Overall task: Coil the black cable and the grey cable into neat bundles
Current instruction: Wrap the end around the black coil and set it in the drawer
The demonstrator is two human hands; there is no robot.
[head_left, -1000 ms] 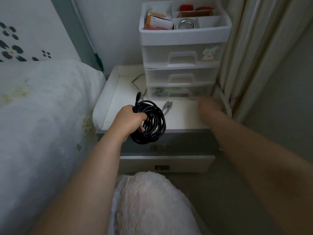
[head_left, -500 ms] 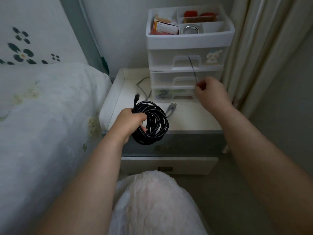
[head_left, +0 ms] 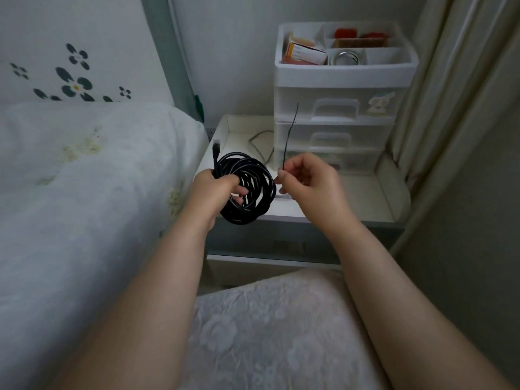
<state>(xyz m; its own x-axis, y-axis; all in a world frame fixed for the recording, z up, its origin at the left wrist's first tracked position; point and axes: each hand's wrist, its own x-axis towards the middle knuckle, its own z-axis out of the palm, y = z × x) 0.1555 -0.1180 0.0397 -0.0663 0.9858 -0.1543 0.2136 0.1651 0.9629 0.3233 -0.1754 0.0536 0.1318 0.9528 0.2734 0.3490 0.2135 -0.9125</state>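
My left hand grips the black cable, wound into a round coil, above the front left of the white bedside table. One plug end sticks up from the coil. My right hand pinches a thin black tie that stands upright, just right of the coil. The grey cable lies loose on the table at the back, partly hidden behind the coil and my hands.
A white plastic drawer unit with an open top tray of small items stands at the table's back right. A bed with a white cover is on the left, a curtain on the right. My lap is under a patterned cloth.
My right hand picked up the thin tie from near the drawer unit and brought it left to the coil. My left hand kept its hold on the black coil.
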